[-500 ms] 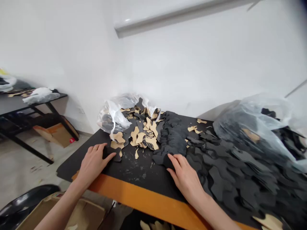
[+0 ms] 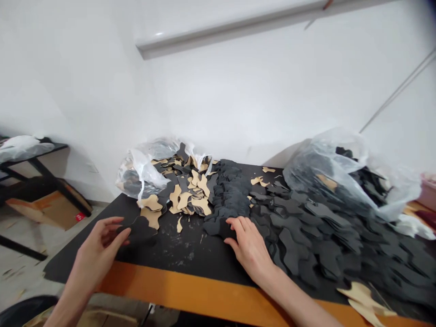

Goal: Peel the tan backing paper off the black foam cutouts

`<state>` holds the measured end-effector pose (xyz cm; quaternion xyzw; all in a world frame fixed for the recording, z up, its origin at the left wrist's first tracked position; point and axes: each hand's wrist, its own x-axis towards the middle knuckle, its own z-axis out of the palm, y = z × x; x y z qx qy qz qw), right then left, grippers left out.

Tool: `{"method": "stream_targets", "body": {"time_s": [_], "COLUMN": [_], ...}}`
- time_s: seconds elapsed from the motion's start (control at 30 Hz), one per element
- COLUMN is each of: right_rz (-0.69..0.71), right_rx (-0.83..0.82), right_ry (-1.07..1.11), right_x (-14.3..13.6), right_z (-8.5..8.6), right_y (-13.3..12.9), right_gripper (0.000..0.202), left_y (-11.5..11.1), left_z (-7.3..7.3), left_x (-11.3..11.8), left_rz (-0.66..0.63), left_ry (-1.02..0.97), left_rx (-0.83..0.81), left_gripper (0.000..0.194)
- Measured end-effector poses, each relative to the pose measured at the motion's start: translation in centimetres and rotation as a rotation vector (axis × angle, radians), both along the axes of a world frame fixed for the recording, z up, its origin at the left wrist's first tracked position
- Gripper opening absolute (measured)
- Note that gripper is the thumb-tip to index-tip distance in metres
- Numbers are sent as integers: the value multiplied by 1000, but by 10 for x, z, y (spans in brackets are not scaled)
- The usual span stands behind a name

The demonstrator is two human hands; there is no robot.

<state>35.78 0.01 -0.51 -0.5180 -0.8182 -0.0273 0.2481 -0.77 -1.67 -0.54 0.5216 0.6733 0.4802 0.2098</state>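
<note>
My left hand (image 2: 102, 247) is at the table's left side, with its thumb and fingers closed around the edge of a flat black wavy-edged piece (image 2: 143, 234). Beside that piece lie tan-faced pieces (image 2: 152, 217) of similar outline. My right hand (image 2: 250, 245) pinches a black piece (image 2: 227, 230) at the near end of a long overlapping row of black pieces (image 2: 231, 193). Part of that piece is hidden by the fingers. Between the hands and farther back is a loose heap of tan and black pieces (image 2: 192, 195), spilling from a clear plastic bag (image 2: 146, 170).
Many black pieces (image 2: 306, 236) cover the right of the black table (image 2: 190, 263), which has an orange front edge (image 2: 190, 290). Another plastic bag (image 2: 309, 161) stands behind them. Tan scraps (image 2: 368, 299) lie near the front right. A cardboard box (image 2: 51, 211) sits below a second table (image 2: 61, 150).
The view has swung a little to the right. My left hand has drawn back left and toward me with the black piece. My right hand stays at the near end of the row.
</note>
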Motion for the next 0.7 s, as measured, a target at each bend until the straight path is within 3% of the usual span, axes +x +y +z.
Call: {"method": "stream_targets", "body": {"time_s": [0.1,0.27,0.47,0.7], "right_rz": [-3,23,54,44], "right_rx": [-12,-38,-41,-10], "right_ry": [3,-21,-36,23], "right_x": [0,4,11,12], "right_z": [-2,-1,7,1], "right_y": [-1,5,19,37], "right_gripper": [42,35,47,54], "left_y": [-18,-16,36,90], "left_z": [6,16,26,4], "left_x": [31,94,150,185], "left_rz": [-107,-494,-830,-835], "left_ry": [-159,-161,18,32], "left_rx": [-21,-187,-171,-122], "left_gripper": [49,28,16,14]}}
